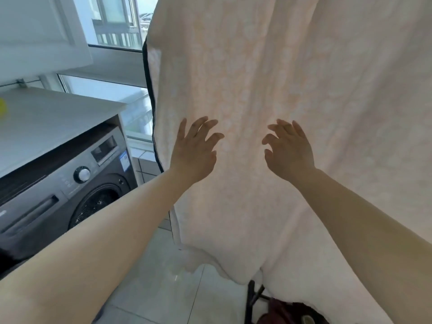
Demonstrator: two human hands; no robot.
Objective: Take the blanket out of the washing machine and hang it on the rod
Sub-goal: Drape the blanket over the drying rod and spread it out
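The blanket [268, 90] already hangs in front of you, a pale peach sheet dropping from somewhere above the top of the view down to a wavy lower hem above the floor [163, 265]; the rod itself is out of sight, so you cannot confirm how evenly it is draped. Its dark-trimmed left edge falls beside the window [117, 24]. Your left hand [194, 153] and right hand [289, 150] are both raised at the cloth's middle, fingers [198, 127] spread and relaxed, gripping nothing; whether the fingertips touch the fabric or sit just short of it is hard to tell. This looks like the last step, smoothing and spreading the hung blanket. Your next move probably calls for flat palms sweeping outward and down to ease the vertical folds, without tugging hard enough to drag it off. To your left the washing machine [70, 190] stands under a white worktop [46, 122], well apart from the blanket. A dark stand [251, 298] shows below the hem.
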